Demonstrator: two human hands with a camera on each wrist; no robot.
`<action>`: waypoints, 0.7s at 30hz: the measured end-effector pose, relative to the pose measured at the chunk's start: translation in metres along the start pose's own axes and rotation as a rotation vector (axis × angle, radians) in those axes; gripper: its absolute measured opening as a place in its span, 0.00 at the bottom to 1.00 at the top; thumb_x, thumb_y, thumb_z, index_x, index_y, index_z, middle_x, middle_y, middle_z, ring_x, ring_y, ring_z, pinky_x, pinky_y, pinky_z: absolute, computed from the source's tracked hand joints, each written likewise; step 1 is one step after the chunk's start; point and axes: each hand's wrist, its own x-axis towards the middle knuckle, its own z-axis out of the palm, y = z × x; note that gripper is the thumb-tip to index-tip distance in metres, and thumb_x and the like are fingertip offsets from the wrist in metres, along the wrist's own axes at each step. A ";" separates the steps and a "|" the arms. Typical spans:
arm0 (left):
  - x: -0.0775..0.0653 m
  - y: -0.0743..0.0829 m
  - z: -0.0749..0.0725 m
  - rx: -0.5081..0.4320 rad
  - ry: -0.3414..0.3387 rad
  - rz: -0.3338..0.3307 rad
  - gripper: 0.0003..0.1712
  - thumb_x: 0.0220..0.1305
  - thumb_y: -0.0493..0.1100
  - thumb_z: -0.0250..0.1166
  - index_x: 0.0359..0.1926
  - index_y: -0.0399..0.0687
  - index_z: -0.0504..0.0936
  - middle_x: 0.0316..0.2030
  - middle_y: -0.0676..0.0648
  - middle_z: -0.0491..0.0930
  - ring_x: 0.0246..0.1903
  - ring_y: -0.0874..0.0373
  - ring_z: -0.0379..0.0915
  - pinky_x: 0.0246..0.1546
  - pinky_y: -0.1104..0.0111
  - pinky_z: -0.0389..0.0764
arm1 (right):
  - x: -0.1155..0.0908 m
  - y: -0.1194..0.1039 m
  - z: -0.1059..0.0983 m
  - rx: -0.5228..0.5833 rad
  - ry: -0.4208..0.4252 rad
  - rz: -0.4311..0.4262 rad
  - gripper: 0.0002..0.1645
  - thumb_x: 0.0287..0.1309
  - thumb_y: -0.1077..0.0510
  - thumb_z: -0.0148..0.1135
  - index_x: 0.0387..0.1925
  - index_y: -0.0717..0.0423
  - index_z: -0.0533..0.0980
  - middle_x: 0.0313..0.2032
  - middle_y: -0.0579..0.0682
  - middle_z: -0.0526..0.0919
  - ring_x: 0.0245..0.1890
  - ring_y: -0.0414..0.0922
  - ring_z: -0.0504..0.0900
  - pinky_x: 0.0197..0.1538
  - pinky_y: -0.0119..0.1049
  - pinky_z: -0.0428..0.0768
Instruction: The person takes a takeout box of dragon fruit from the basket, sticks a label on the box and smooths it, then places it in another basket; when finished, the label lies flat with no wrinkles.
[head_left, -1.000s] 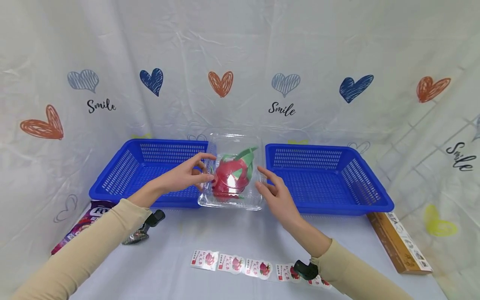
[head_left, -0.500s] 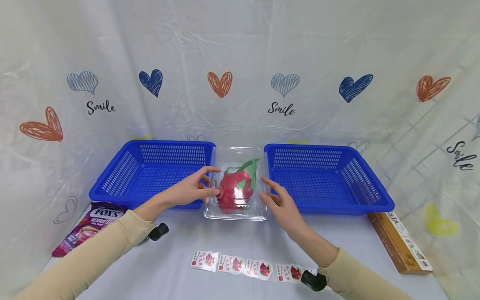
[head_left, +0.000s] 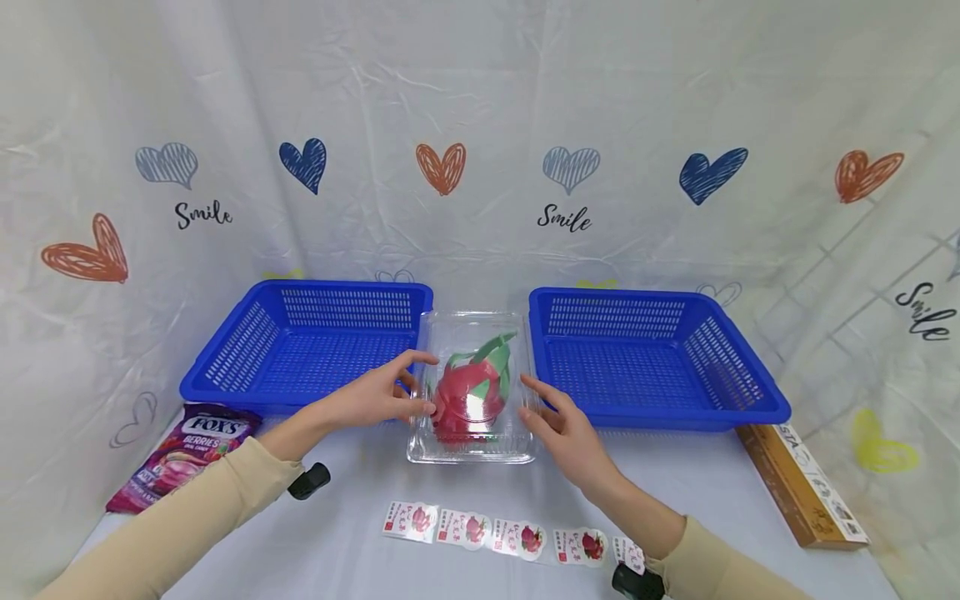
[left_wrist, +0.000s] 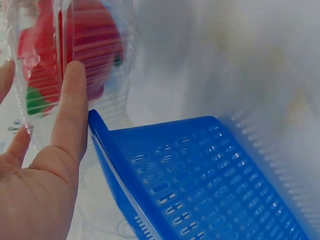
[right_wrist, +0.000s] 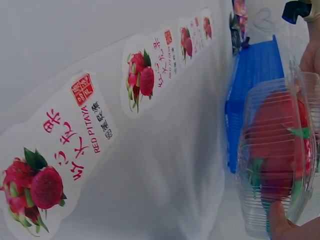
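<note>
Together, left fingers [head_left: 411,357], right fingers [head_left: 547,393] grip clear box [head_left: 469,455] (pitaya [head_left: 468,392] inside), heart-print curtain [head_left: 495,83] behind white table [head_left: 360,492]

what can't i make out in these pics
- Candy bag: head view, partly behind the left sleeve.
- Contact between clear container and table: head view, hidden under the container.
- Right hand: right wrist view, mostly cut off by the lower right corner.
- Fine print on the brown box: head view, too small.

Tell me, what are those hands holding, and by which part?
The clear plastic box, with a dragon fruit inside, held by opposite sides: left hand on its left, right hand on its right.
</note>
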 end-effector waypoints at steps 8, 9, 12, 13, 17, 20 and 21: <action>-0.008 0.002 0.005 0.099 0.019 0.034 0.40 0.60 0.53 0.70 0.70 0.58 0.62 0.48 0.43 0.77 0.38 0.57 0.82 0.41 0.58 0.80 | -0.009 0.003 0.002 -0.035 -0.005 -0.032 0.31 0.66 0.49 0.61 0.69 0.38 0.66 0.67 0.53 0.64 0.65 0.61 0.68 0.60 0.54 0.72; -0.009 0.002 0.005 0.110 0.025 0.038 0.40 0.60 0.53 0.71 0.70 0.59 0.63 0.48 0.43 0.77 0.38 0.57 0.82 0.40 0.59 0.81 | -0.011 0.004 0.003 -0.039 -0.006 -0.032 0.31 0.66 0.49 0.62 0.69 0.39 0.66 0.67 0.53 0.64 0.65 0.61 0.68 0.60 0.54 0.72; -0.012 0.002 0.007 0.157 0.034 0.056 0.39 0.60 0.53 0.70 0.70 0.58 0.65 0.47 0.44 0.78 0.39 0.58 0.82 0.39 0.61 0.81 | -0.013 0.005 0.004 -0.038 -0.015 -0.032 0.31 0.66 0.51 0.61 0.69 0.40 0.66 0.69 0.54 0.63 0.66 0.62 0.67 0.59 0.52 0.73; -0.013 0.002 0.008 0.171 0.036 0.060 0.38 0.61 0.53 0.70 0.70 0.57 0.66 0.46 0.45 0.79 0.39 0.58 0.82 0.39 0.62 0.81 | -0.014 0.006 0.004 -0.033 -0.019 -0.032 0.31 0.66 0.52 0.61 0.69 0.41 0.66 0.69 0.53 0.63 0.66 0.62 0.66 0.59 0.52 0.72; -0.014 0.003 0.014 0.227 0.032 0.091 0.36 0.62 0.52 0.69 0.69 0.53 0.68 0.48 0.45 0.79 0.41 0.57 0.82 0.38 0.64 0.81 | -0.017 0.011 0.006 -0.011 -0.030 -0.015 0.32 0.67 0.57 0.61 0.70 0.44 0.65 0.71 0.53 0.61 0.67 0.61 0.64 0.61 0.50 0.70; -0.015 0.003 0.021 0.230 0.021 0.087 0.36 0.63 0.51 0.68 0.69 0.52 0.68 0.49 0.44 0.79 0.43 0.55 0.82 0.39 0.64 0.82 | -0.019 0.015 0.008 -0.007 -0.022 0.008 0.32 0.66 0.60 0.60 0.70 0.45 0.65 0.72 0.55 0.60 0.67 0.61 0.64 0.61 0.50 0.70; -0.015 0.003 0.023 0.222 0.018 0.082 0.36 0.63 0.50 0.69 0.69 0.51 0.68 0.49 0.43 0.79 0.43 0.54 0.82 0.39 0.63 0.82 | -0.019 0.016 0.009 -0.009 -0.017 0.015 0.32 0.66 0.61 0.60 0.70 0.45 0.65 0.72 0.55 0.59 0.67 0.62 0.64 0.60 0.50 0.70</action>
